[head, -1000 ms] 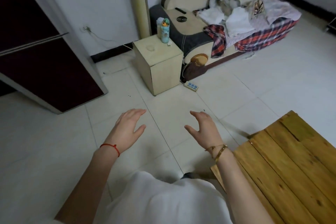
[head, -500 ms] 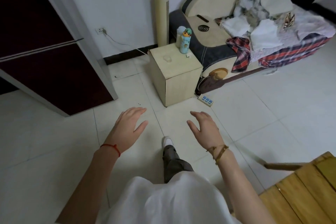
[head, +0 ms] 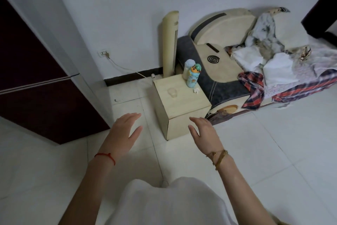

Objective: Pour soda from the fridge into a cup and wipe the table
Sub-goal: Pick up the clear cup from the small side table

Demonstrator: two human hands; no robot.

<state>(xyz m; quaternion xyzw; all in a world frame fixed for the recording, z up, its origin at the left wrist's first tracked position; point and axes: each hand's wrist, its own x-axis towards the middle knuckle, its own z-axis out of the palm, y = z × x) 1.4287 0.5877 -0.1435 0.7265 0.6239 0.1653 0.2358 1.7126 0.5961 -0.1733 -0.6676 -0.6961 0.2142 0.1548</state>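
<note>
1. Nearest, at 6 o'clock: white garment over the person's front, both forearms reaching fwd over the tiled floor (head: pixel 273 151).
2. Left hand (head: pixel 124 129), red string at the wrist: fingers straight, relaxed, holding nothing. Grip slack, empty.
3. Right hand (head: pixel 204 133), gold bracelets at the wrist: fingers spread, thumb out, also empty. It showed in front of the small cabinet (head: pixel 180 108); whether it touched the front face, can't tell.
4. Progress, judged from this view: barely begun. No soda in either hand, nothing poured, no wiping cloth picked up, and no desk in view to wipe.
5. Fridge (head: pixel 36 88): dark maroon doors at 9 o'clock, both looked closed, so the soda was presumably inside, unseen. Left to do: open it, fetch soda, pour, wipe.
6. Cabinet top, about 12 o'clock beyond the hands: a clear cup (head: pixel 172 93) stood upright near the left edge. Looked empty, but it's see-through and small, so not sure.
7. Further back on the same top: a cartoon bottle (head: pixel 193 77), capped, with a pale bottle (head: pixel 187 67) just behind, touching or nearly. Contents not visible.
8. Far, at 12–2 o'clock: tower fan (head: pixel 170 42) against the wall, then a sofa (head: pixel 228 56) piled w/ cloths and a plaid blanket.
</note>
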